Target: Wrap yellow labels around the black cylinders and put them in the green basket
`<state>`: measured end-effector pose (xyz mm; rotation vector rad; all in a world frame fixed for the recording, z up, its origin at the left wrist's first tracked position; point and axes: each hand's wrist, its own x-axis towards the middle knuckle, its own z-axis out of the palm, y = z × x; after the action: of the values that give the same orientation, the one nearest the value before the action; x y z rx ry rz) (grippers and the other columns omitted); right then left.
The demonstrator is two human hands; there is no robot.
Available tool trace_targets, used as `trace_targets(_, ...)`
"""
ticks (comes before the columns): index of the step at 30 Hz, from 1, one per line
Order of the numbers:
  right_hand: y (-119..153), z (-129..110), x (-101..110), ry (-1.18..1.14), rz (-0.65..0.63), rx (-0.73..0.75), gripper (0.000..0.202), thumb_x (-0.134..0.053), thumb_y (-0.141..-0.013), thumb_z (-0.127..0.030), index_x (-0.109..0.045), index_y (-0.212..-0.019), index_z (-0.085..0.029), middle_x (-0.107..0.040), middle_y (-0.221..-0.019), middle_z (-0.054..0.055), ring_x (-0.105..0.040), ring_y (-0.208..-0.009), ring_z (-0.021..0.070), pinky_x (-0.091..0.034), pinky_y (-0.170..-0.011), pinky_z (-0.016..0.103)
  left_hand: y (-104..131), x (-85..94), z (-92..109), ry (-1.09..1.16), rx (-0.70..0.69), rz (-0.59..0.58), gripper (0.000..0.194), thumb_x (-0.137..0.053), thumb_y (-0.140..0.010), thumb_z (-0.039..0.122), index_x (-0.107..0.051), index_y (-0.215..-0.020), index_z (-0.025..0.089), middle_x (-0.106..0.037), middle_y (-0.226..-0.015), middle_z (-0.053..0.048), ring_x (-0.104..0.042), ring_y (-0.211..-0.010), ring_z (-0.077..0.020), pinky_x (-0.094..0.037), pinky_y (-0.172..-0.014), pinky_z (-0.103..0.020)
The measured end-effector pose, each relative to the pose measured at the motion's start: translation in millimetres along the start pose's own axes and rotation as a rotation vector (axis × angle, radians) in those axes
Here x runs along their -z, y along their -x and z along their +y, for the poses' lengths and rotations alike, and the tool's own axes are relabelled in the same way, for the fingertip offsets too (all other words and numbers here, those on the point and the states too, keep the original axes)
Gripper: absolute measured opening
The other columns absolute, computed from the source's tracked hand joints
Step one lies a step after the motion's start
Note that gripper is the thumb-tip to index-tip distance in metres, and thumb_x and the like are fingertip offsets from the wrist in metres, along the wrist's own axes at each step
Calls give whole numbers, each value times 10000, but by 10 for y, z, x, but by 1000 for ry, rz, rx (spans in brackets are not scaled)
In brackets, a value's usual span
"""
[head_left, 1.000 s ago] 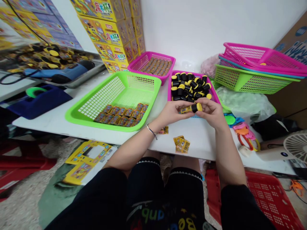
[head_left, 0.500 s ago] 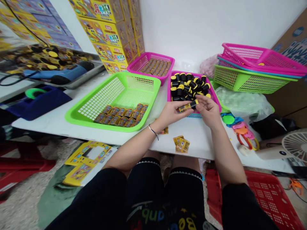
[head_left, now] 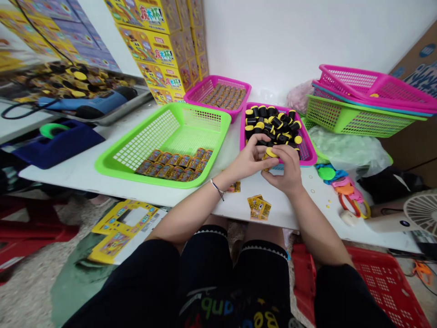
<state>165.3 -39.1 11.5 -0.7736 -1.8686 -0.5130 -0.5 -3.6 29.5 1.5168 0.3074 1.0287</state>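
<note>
Gripping a yellow-topped cup (head_left: pixel 270 155) between both hands (head_left: pixel 251 157)

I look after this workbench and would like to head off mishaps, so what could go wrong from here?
The small yellow-capped container sits between the fingers of the left hand and right hand, so it might slip and drop among the black, yellow-capped containers in the pink basket.

The loose yellow printed pieces lie near the front edge of the white table, where a forearm might brush them off.
</note>
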Motion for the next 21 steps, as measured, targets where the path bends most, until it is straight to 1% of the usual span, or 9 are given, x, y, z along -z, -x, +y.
trace_targets(3, 3, -62, -18, -58, -8, 12, 659, -722, -804, -248, -449, -1401, -297, -673, -1193, 87, -661, -1125, 271, -559, -969, 505, 39, -9, 40, -26, 60, -118, 560, -734, -832, 401, -277, -1121, 256, -641, -808, 45, -705, -723, -136, -531, -626, -234)
trace_targets(5, 0, -100, -26, -79, -26, 7, 659, -709, -799, -241, -446, -1399, -310, -686, -1197, 75, -672, -1126, 270, -565, -968, 517, 70, -12, 73, -51, 92, -157, 542, -701, -850, 344, -239, -1121, 262, -624, -779, 56, -689, -689, -132, -524, -606, -238)
trace_targets(7, -6, -132, -35, -87, -12, 4, 630, -690, -795, -241, -455, -1375, -312, -700, -1174, 69, -694, -1095, 264, -594, -929, 518, 94, -13, 105, -40, 99, -188, 532, -683, -851, 306, -233, -1131, 261, -604, -744, 71, -656, -640, -118, -501, -583, -232)
trace_targets(11, -18, -154, -51, -103, 23, 62, 574, -661, -807, -257, -460, -1342, -316, -719, -1092, 53, -725, -1002, 238, -645, -850, 493, 115, -4, 132, 49, 106, -282, 533, -651, -855, 294, -224, -1172, 253, -551, -661, 105, -583, -571, -92, -450, -550, -211)
trace_targets(12, -19, -150, -52, -98, 24, 83, 572, -665, -812, -252, -465, -1345, -313, -723, -1087, 52, -727, -999, 235, -647, -857, 492, 115, 0, 131, 42, 101, -280, 534, -646, -856, 290, -223, -1180, 252, -530, -650, 113, -560, -557, -84, -430, -539, -203)
trace_targets(14, -15, -131, -46, -74, 31, 124, 584, -694, -823, -250, -481, -1363, -303, -731, -1094, 54, -722, -1022, 233, -641, -894, 496, 114, 8, 118, -28, 66, -235, 547, -649, -846, 264, -226, -1192, 254, -470, -654, 123, -513, -539, -67, -380, -520, -190)
trace_targets(17, 8, -91, -11, -28, 57, 192, 612, -759, -825, -276, -507, -1382, -298, -733, -1107, 51, -702, -1067, 228, -614, -978, 506, 113, 7, 85, -174, -45, -157, 609, -677, -800, 210, -232, -1212, 264, -380, -709, 116, -471, -547, -54, -332, -516, -186)
trace_targets(18, 20, -77, 5, -11, 61, 216, 606, -773, -825, -287, -518, -1374, -305, -732, -1102, 43, -696, -1073, 223, -604, -1004, 508, 114, 3, 70, -214, -85, -145, 623, -682, -787, 201, -233, -1215, 265, -385, -750, 102, -483, -570, -55, -345, -526, -189)
trace_targets(21, 60, -33, 55, 64, 44, 267, 547, -781, -833, -300, -550, -1328, -339, -725, -1086, 15, -690, -1051, 202, -567, -1073, 534, 116, -23, -7, -332, -185, -103, 610, -678, -789, 210, -234, -1205, 255, -451, -957, 22, -570, -704, -73, -440, -603, -224)
